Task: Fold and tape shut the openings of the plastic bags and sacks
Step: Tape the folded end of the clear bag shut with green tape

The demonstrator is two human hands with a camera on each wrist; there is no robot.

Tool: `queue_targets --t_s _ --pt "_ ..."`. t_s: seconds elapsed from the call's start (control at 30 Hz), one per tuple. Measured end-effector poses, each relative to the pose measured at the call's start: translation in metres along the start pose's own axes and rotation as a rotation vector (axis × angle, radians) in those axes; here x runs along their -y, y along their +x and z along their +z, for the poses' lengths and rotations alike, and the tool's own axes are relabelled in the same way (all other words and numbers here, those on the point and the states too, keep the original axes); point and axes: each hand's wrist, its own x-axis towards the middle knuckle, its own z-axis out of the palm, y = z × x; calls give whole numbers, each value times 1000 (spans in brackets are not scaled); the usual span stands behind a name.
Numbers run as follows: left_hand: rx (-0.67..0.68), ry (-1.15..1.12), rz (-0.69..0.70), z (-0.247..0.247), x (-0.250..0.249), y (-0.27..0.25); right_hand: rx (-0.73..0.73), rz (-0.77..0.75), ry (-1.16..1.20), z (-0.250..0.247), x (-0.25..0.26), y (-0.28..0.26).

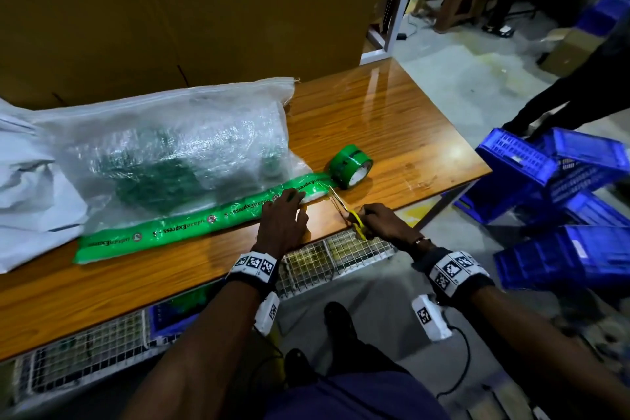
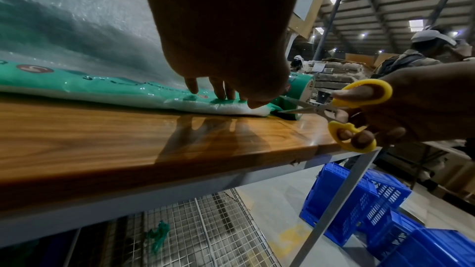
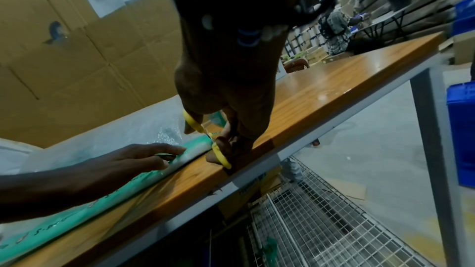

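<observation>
Left hand [image 1: 284,218] flat, pinning taped sack [image 1: 177,153] fold taut; right hand [image 1: 385,223] gripping scissors [image 2: 342,113], blades parted to sever tape roll [image 1: 351,165].

Bare table [image 1: 392,119] stretches across the centre right of the head view, open beyond the tape roll [image 1: 351,166]. The sack [image 1: 170,153] fills the left half, backed by a cardboard wall [image 1: 170,3] along the top. Both hands crowd the near edge; blue crates [image 1: 552,174] block the floor at right.
</observation>
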Motion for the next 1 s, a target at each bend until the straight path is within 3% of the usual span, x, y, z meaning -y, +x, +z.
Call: queue_targets --t_s 0.27,0.57,1.0 --pt "-27 14 -4 6 3 0 -7 23 155 10 -4 28" --pt "-29 30 -10 4 2 -1 -122 48 8 17 7 48" --pt "-39 58 -8 5 4 -4 -180 50 18 21 17 47"
